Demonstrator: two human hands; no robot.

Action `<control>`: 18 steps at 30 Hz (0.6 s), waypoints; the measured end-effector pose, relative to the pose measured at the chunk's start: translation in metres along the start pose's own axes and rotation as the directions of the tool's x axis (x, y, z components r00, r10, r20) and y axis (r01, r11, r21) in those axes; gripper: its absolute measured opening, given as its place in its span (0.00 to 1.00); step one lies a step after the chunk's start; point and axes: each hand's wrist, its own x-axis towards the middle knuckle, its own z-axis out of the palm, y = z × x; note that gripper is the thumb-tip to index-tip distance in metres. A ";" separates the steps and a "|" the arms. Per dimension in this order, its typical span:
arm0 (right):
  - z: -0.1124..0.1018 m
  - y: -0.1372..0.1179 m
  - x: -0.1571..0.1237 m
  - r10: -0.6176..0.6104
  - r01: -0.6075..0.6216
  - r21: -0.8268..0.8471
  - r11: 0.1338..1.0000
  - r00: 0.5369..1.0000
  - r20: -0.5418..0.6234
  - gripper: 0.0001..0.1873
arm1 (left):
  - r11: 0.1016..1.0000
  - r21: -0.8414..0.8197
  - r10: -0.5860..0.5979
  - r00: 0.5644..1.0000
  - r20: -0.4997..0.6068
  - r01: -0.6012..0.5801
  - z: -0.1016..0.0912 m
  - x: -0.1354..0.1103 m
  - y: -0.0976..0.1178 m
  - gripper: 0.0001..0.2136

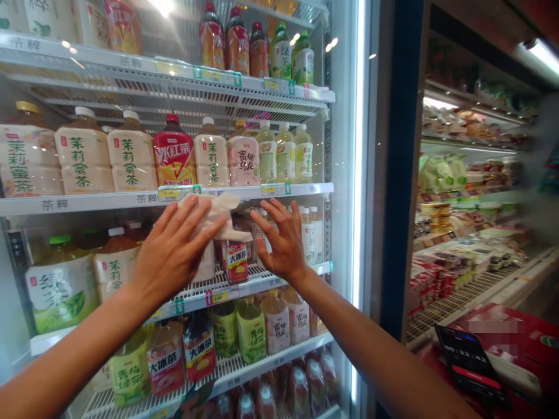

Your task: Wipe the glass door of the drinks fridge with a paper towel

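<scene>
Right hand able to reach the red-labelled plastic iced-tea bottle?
Probably yes: the right hand is close beside the red-labelled plastic iced-tea bottle, with nothing visible between them. A crumpled beige wrapper covers the bottle's top, so only its body looks free.

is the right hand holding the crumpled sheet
No, the crumpled sheet sits under the left hand, while the right hand is open, fingers spread, beside the drink bottles.
</scene>
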 end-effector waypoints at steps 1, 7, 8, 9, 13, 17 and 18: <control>0.000 0.000 0.000 -0.006 0.006 -0.015 1.000 1.000 -0.003 0.40 | 1.000 0.013 0.027 0.999 0.018 -0.027 0.001 -0.001 0.003 0.28; -0.001 -0.001 0.001 -0.028 0.026 -0.064 0.998 0.999 -0.033 0.35 | 0.989 0.120 -0.095 0.995 0.042 0.089 0.000 -0.009 0.006 0.33; -0.001 -0.001 0.001 -0.033 0.030 -0.064 0.997 0.999 -0.040 0.35 | 0.988 0.112 -0.116 0.992 0.045 0.110 -0.001 -0.013 0.005 0.35; 0.000 -0.002 0.000 -0.037 0.034 -0.061 0.998 0.998 -0.046 0.34 | 0.993 0.089 -0.079 0.994 0.075 0.072 -0.002 -0.017 0.004 0.36; 0.002 -0.012 0.000 -0.006 0.004 -0.041 0.999 0.998 -0.057 0.33 | 0.989 -0.007 0.147 0.964 0.223 -0.149 -0.010 -0.034 -0.002 0.38; 0.009 -0.031 0.005 -0.015 0.014 -0.008 1.000 0.997 -0.076 0.31 | 0.984 0.109 -0.156 0.980 0.127 0.142 -0.016 -0.046 -0.007 0.37; 0.010 -0.036 0.006 -0.021 0.021 0.005 1.000 0.996 -0.086 0.31 | 0.983 0.114 -0.156 0.980 0.125 0.142 -0.016 -0.050 -0.007 0.39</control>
